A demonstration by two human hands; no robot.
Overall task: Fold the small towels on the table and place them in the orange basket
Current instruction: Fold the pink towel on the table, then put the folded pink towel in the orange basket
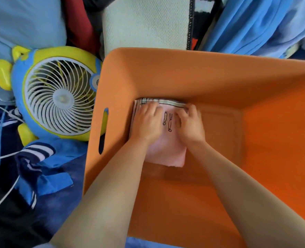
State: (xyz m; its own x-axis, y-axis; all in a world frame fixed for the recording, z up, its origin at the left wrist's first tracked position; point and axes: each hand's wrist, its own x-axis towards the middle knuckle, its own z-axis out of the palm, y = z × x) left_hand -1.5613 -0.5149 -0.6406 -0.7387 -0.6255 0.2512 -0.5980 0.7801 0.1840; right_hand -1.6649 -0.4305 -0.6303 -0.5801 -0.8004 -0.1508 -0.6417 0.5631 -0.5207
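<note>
A folded pink towel [167, 151] with a small black line drawing lies on the floor of the orange basket [166, 72], in its far left corner. Under its far edge shows a striped green-and-white towel [166, 101]. My left hand [147, 120] rests flat on the pink towel's left side, fingers straight. To its right, my right hand [190, 122] lies on the towel with its fingers bent near the far edge; whether they pinch the cloth is unclear. Both forearms reach down into the basket.
A blue and yellow cartoon-shaped fan [58, 97] lies left of the basket, with white cables [3, 156] and blue striped clothes [41, 158] nearby. Blue fabric [264, 24] and a pale mesh cloth [144, 24] lie beyond the basket. The basket's right half is bare.
</note>
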